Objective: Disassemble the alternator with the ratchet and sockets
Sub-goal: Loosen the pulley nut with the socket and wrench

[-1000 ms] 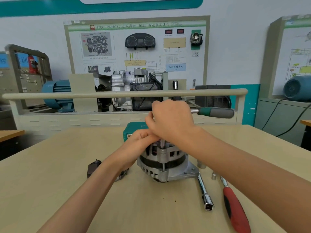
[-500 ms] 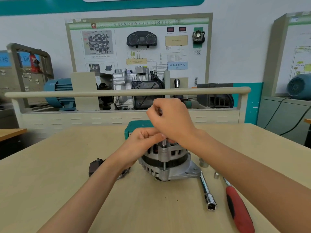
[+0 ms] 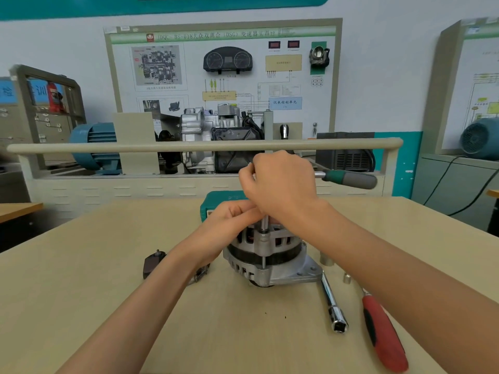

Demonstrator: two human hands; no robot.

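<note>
While the alternator (image 3: 266, 252) sits upright mid-table (image 3: 81, 306), my left hand (image 3: 229, 222) curls against its top, fingers pinching near the socket shaft (image 3: 264, 225). My right hand (image 3: 280, 184) grips the ratchet (image 3: 348, 178) head above, handle pointing right. An extension bar (image 3: 333, 306) and red-handled tool (image 3: 383, 333) lie just right of it.

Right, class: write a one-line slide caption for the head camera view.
Right hand grips the ratchet head over the alternator while the left hand steadies the socket extension.
</note>
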